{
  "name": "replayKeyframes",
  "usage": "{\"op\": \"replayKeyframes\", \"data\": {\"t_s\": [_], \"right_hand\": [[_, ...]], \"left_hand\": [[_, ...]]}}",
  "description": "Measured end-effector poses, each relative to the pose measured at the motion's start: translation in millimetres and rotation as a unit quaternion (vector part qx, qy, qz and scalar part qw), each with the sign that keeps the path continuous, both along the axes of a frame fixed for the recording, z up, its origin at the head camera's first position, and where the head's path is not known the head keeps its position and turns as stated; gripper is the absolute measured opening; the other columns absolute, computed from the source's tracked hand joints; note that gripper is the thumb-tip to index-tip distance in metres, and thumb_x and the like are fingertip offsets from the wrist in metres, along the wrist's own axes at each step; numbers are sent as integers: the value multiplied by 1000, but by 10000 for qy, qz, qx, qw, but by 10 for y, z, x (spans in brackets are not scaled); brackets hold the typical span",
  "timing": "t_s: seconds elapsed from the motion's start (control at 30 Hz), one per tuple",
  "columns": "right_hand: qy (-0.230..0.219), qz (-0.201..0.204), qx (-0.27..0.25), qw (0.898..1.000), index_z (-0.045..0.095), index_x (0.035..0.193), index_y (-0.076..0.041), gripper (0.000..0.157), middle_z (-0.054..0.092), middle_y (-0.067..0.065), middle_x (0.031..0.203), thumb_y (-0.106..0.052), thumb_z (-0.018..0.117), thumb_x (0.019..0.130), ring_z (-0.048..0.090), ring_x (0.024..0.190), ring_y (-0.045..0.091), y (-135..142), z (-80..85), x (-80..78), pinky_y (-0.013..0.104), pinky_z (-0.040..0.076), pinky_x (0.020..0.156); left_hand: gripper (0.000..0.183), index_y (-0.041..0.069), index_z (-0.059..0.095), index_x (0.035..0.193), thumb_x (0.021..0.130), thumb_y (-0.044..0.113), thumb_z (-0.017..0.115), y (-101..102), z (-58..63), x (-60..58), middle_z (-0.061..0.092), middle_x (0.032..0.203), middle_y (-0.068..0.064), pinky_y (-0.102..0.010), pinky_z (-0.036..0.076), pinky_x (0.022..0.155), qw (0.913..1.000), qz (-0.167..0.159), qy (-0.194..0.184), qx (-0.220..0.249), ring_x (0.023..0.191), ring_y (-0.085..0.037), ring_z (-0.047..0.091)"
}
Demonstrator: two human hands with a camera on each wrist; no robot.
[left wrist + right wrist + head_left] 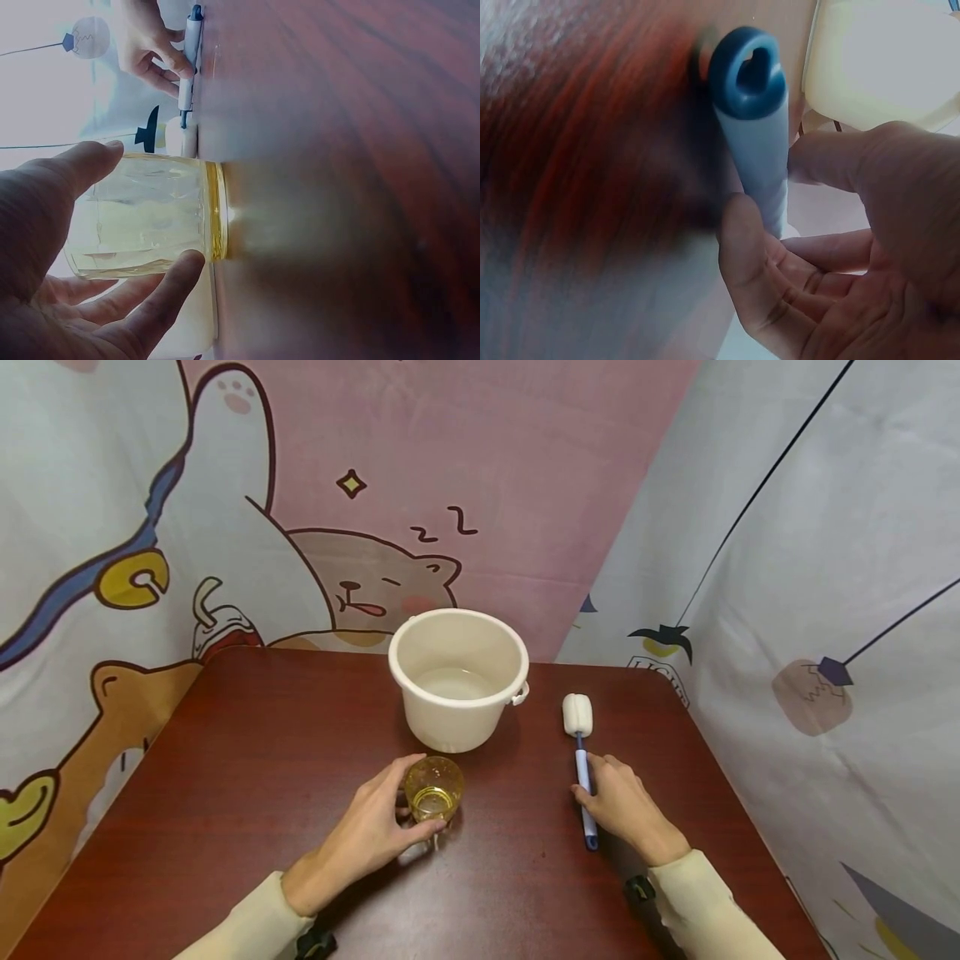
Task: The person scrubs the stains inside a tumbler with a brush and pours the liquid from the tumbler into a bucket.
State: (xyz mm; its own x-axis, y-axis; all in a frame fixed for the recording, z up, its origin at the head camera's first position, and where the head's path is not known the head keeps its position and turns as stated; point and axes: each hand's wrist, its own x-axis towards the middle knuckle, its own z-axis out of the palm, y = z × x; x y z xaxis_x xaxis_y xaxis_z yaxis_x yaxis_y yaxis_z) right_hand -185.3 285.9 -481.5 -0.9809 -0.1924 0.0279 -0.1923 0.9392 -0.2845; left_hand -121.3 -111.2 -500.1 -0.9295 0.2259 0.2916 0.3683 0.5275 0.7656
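Note:
My left hand [367,827] holds a yellow-tinted glass cup [433,789], thumb on the near side and fingers around the far side. In the left wrist view the cup [150,217] stands upright, its base at the tabletop. To the right, my right hand [626,806] grips the pale blue handle of a sponge cup brush [583,777] between thumb and fingers. The brush's white sponge head [577,714] points away from me. In the right wrist view the dark blue end of the brush handle [746,75], with its hanging hole, is close to the camera.
A cream bucket [457,722] with what looks like water in it stands behind the cup, near the back of the brown table [262,777]. Its side handle lug faces right. A printed cloth [480,460] hangs behind and beside the table.

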Motion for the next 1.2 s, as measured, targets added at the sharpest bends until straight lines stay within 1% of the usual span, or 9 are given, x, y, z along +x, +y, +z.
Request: {"op": "replayKeyframes", "data": {"t_s": [0.23, 0.37, 0.47, 0.6, 0.73, 0.83, 1.03, 1.1, 1.2], "right_hand": [[68, 27, -4, 10000, 65, 148, 19, 62, 76, 31, 127, -13, 88, 101, 74, 101, 35, 19, 4, 21, 54, 68, 85], [135, 59, 21, 9999, 67, 146, 18, 57, 77, 30, 124, -11, 87, 101, 76, 102, 37, 45, 13, 26, 56, 68, 84], [84, -36, 49, 9999, 68, 145, 15, 54, 77, 28, 121, -11, 86, 101, 77, 99, 38, 60, 37, 29, 57, 68, 79], [-51, -234, 162, 9996, 71, 142, 11, 48, 75, 26, 117, -11, 84, 101, 78, 91, 41, 76, 74, 46, 58, 66, 72], [-31, -307, 297, 9991, 72, 142, 9, 46, 74, 26, 116, -7, 82, 100, 76, 85, 44, 105, 101, 48, 61, 63, 68], [8, -313, 355, 9989, 70, 144, 9, 47, 73, 27, 116, -4, 78, 100, 75, 83, 45, 125, 116, 45, 62, 62, 66], [18, -394, 499, 9980, 68, 139, 10, 37, 67, 28, 112, 2, 66, 103, 71, 78, 44, 181, 109, 34, 57, 57, 59], [57, -420, 514, 9978, 66, 138, 10, 35, 64, 29, 112, 4, 65, 103, 70, 75, 43, 203, 103, 29, 56, 56, 57], [215, -426, 531, 9974, 62, 138, 10, 37, 61, 31, 111, 7, 67, 101, 69, 73, 43, 233, 92, 17, 56, 56, 56]], "left_hand": [[90, 11, 60, 159, 84, 17, 109, -1, 5, -7, 78, 142, -17, -21, 68, 88, 10000, -54, -14, 42, 122, -33, 83], [89, 11, 60, 159, 84, 15, 108, -5, 14, -15, 77, 142, -17, -21, 68, 87, 9999, -90, -74, 122, 121, -33, 84], [88, 11, 60, 158, 84, 15, 108, -8, 23, -22, 77, 142, -17, -21, 68, 86, 9997, -97, -160, 170, 119, -33, 85], [87, 12, 60, 157, 85, 16, 108, -11, 27, -27, 77, 141, -16, -22, 69, 86, 9996, -100, -216, 150, 116, -32, 85], [86, 12, 60, 157, 85, 16, 107, -8, 32, -23, 77, 141, -17, -25, 70, 86, 9995, -123, -241, 177, 116, -33, 85], [86, 11, 60, 156, 85, 15, 107, -3, 33, -20, 78, 140, -17, -26, 71, 86, 9994, -121, -226, 211, 116, -33, 85], [86, 11, 61, 156, 84, 16, 108, 8, 38, -20, 78, 139, -17, -26, 71, 84, 9995, -107, -204, 196, 113, -34, 86], [86, 11, 61, 156, 84, 16, 108, 10, 42, -20, 78, 139, -17, -25, 70, 84, 9995, -109, -228, 181, 114, -34, 86], [85, 11, 61, 156, 85, 16, 108, 17, 41, -20, 78, 139, -17, -24, 70, 84, 9995, -87, -267, 149, 114, -34, 85]]}}
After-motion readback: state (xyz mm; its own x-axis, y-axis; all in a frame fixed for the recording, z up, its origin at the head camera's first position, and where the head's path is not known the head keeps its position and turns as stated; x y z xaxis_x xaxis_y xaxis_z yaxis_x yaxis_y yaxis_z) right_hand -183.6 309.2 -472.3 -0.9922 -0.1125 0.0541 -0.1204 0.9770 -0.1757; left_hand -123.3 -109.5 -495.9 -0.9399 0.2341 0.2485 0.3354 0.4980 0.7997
